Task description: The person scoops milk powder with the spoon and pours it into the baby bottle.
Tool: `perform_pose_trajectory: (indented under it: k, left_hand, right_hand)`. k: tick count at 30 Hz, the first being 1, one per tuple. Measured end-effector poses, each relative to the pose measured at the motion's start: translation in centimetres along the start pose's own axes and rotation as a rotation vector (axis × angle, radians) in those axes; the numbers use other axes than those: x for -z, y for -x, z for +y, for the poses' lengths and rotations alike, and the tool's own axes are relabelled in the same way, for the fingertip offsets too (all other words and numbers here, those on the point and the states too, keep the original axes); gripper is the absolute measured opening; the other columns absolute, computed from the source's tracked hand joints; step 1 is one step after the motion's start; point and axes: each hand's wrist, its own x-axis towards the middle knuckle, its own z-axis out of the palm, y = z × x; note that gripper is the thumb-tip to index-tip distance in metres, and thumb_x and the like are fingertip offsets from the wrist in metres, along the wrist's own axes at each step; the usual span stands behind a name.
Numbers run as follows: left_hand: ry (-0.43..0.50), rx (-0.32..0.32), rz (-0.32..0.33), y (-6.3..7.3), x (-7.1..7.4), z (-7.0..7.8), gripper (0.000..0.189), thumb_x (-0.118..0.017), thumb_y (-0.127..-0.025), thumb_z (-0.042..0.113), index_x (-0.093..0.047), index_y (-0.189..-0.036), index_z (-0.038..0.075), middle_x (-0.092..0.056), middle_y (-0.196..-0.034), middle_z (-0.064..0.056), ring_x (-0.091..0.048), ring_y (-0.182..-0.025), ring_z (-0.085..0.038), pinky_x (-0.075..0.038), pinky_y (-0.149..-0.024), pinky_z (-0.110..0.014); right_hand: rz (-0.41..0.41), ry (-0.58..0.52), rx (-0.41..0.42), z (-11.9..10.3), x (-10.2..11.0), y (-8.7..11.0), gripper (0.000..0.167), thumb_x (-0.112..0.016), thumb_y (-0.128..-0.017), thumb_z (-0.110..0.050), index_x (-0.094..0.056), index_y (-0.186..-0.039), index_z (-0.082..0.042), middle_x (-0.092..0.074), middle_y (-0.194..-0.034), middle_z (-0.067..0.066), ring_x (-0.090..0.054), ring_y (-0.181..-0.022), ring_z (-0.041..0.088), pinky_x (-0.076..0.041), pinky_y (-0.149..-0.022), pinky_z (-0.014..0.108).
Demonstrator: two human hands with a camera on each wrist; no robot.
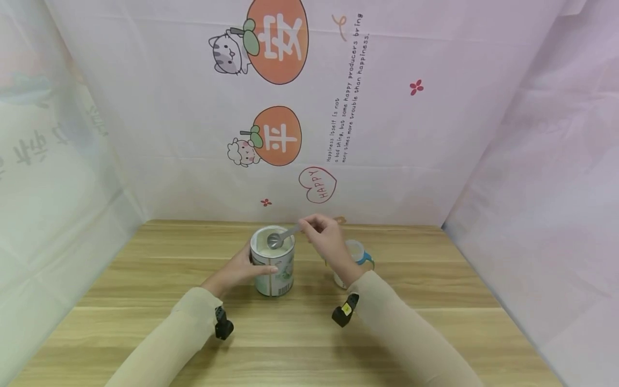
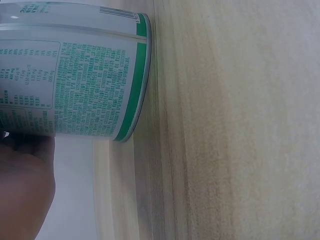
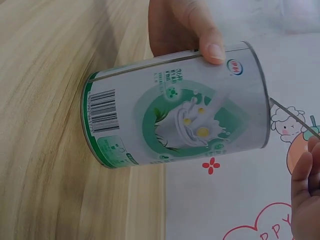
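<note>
A white and green milk powder can (image 1: 274,269) stands on the table with its top uncovered, pale powder inside. My left hand (image 1: 244,271) holds it from the left, thumb (image 3: 215,50) across the front. Between the thumb and fingers of my right hand (image 1: 329,239) is the handle of a metal spoon (image 1: 275,241). The spoon's bowl is at the can's mouth, over the powder; whether it touches the powder I cannot tell. Behind my right wrist, a cup (image 1: 355,250) with a blue handle is partly hidden. In the left wrist view, the can's printed side (image 2: 90,85) fills the upper left.
The can and cup share a wood-grain table (image 1: 290,349). A white printed cloth (image 1: 377,161) hangs behind the table's back edge, with more cloth along both sides. A small black camera is strapped at each wrist.
</note>
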Motion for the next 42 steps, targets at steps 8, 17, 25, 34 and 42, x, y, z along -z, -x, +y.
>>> perform_pose_trajectory:
  k: [8,17,25,34,42]
  left_hand:
    - [0.000,0.000,-0.006,0.0,0.0,0.0,0.099,-0.089,-0.076,0.032,-0.027,-0.153,0.035,-0.047,-0.144,-0.004,-0.043,-0.134,-0.029,-0.026,-0.113,-0.058]
    - [0.013,-0.010,-0.024,0.0,0.1,-0.1,0.098,-0.089,-0.078,0.032,-0.026,-0.152,0.037,-0.046,-0.145,-0.003,-0.043,-0.134,-0.028,-0.028,-0.113,-0.058]
    - [0.012,-0.011,-0.041,0.0,0.1,-0.2,0.099,-0.087,-0.080,0.030,-0.023,-0.155,0.035,-0.045,-0.146,-0.003,-0.043,-0.135,-0.029,-0.030,-0.111,-0.060]
    - [0.026,-0.062,-0.069,0.0,0.0,0.1,0.099,-0.085,-0.083,0.024,-0.021,-0.156,0.035,-0.044,-0.148,-0.002,-0.042,-0.136,-0.028,-0.029,-0.112,-0.059]
    - [-0.001,-0.053,-0.065,0.1,0.0,0.3,0.098,-0.084,-0.084,0.025,-0.019,-0.157,0.035,-0.042,-0.150,-0.006,-0.041,-0.137,-0.031,-0.029,-0.112,-0.058]
  right_hand:
    - [-0.011,0.074,0.097,0.4,-0.9,-0.6,0.019,-0.067,-0.098,-0.024,-0.075,-0.094,-0.007,-0.064,-0.073,0.007,-0.049,-0.060,0.014,-0.040,-0.051,0.022]
    - [-0.091,0.264,0.177,0.3,-2.0,-1.1,0.013,-0.068,-0.098,-0.019,-0.074,-0.093,-0.008,-0.065,-0.074,-0.004,-0.054,-0.063,0.011,-0.046,-0.054,0.023]
    - [-0.161,0.324,0.225,-0.2,-3.0,-1.3,0.012,-0.066,-0.098,-0.015,-0.073,-0.093,-0.007,-0.066,-0.077,-0.003,-0.057,-0.064,0.010,-0.050,-0.055,0.023]
    - [-0.190,0.435,0.321,-1.1,-3.3,-1.7,0.010,-0.066,-0.098,-0.013,-0.072,-0.092,-0.007,-0.066,-0.078,-0.003,-0.057,-0.066,0.007,-0.051,-0.058,0.019]
    - [-0.273,0.556,0.360,-1.5,-4.0,-2.0,0.009,-0.066,-0.097,-0.011,-0.069,-0.090,-0.007,-0.065,-0.080,-0.001,-0.059,-0.069,0.008,-0.050,-0.059,0.015]
